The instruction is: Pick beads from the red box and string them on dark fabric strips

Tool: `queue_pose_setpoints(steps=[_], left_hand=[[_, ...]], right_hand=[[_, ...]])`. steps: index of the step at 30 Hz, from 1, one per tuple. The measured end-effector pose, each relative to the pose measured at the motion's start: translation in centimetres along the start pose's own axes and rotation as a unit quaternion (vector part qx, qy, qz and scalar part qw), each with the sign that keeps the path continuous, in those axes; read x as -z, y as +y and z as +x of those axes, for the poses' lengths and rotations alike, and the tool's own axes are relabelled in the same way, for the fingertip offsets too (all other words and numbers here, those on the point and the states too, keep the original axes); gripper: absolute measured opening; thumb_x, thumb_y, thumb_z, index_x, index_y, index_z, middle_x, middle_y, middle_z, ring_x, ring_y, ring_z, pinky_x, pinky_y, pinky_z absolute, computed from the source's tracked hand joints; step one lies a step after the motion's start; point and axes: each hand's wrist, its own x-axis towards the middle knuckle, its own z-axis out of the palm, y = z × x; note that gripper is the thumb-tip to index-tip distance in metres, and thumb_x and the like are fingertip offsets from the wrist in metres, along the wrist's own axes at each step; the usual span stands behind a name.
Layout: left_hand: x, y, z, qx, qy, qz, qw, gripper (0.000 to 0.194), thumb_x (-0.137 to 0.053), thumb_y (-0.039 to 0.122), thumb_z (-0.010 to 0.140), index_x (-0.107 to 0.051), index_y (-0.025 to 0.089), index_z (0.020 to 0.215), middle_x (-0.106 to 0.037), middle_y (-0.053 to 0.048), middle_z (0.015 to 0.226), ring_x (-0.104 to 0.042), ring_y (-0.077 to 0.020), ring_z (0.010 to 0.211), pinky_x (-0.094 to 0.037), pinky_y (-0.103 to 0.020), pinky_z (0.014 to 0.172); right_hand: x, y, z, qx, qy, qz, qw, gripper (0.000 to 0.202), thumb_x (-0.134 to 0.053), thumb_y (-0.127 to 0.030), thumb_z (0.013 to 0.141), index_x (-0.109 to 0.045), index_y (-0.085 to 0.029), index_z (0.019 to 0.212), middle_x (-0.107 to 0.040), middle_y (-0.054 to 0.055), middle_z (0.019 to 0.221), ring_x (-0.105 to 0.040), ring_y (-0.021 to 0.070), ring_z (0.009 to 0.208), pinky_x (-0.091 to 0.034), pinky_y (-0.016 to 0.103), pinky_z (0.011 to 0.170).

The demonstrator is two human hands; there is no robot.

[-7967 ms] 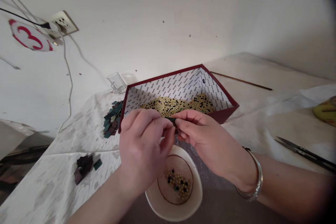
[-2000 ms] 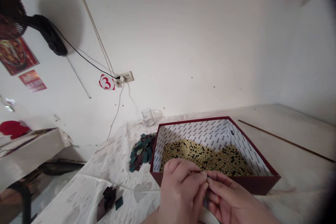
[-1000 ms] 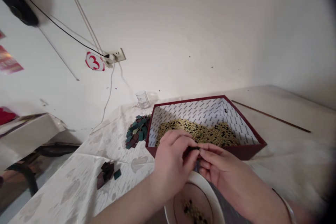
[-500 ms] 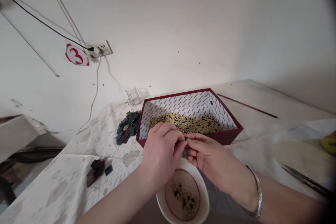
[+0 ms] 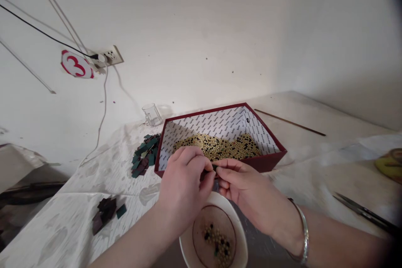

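Observation:
My left hand (image 5: 186, 178) and my right hand (image 5: 245, 188) meet at the fingertips, just in front of a dark red box (image 5: 220, 107). Between them is a small dark piece (image 5: 215, 167), too hidden to make out well; the fingers of both hands pinch at it. Gold and black beads (image 5: 216, 146) lie in the box, which has a white printed lining. Below my hands stands a white bowl (image 5: 241, 234) with a small heap of gold and dark beads (image 5: 220, 245) in it. A silver bracelet circles my right wrist.
Dark green and maroon pieces (image 5: 146, 155) are heaped left of the box, with a smaller pile (image 5: 105, 215) nearer. A clear glass mug (image 5: 152, 114) stands behind. At the right are a thin stick (image 5: 290, 122), black-handled scissors (image 5: 361, 210) and a yellow-green object (image 5: 389, 165).
The whole view has shifted, so the box, bowl and hands appear a little further left. Both hands keep their fingertips together.

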Motion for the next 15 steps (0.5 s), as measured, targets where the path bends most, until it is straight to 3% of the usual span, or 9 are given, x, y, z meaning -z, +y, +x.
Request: queue_pose_setpoints(steps=[9, 15], left_hand=[[0.13, 0.14, 0.08, -0.011, 0.019, 0.075, 0.997, 0.008, -0.055, 0.013, 0.07, -0.058, 0.018, 0.064, -0.059, -0.003, 0.082, -0.052, -0.0192, 0.082, -0.043, -0.039, 0.076], [0.19, 0.38, -0.17, -0.018, 0.021, 0.07, 0.997, 0.008, -0.055, 0.013, 0.07, -0.057, 0.018, 0.065, -0.058, -0.002, 0.081, -0.051, -0.0186, 0.081, -0.044, -0.038, 0.074]], right_hand=[[-0.23, 0.17, -0.05, -0.003, 0.01, -0.013, 1.0, 0.015, -0.065, -0.021, 0.069, -0.063, -0.014, 0.082, -0.053, -0.001, 0.07, -0.04, 0.0063, 0.057, -0.032, 0.023, 0.056], [-0.28, 0.19, -0.12, 0.004, -0.004, -0.02, 1.0, 0.009, -0.064, -0.021, 0.07, -0.064, -0.016, 0.078, -0.053, -0.001, 0.07, -0.04, 0.0066, 0.057, -0.032, 0.024, 0.056]])
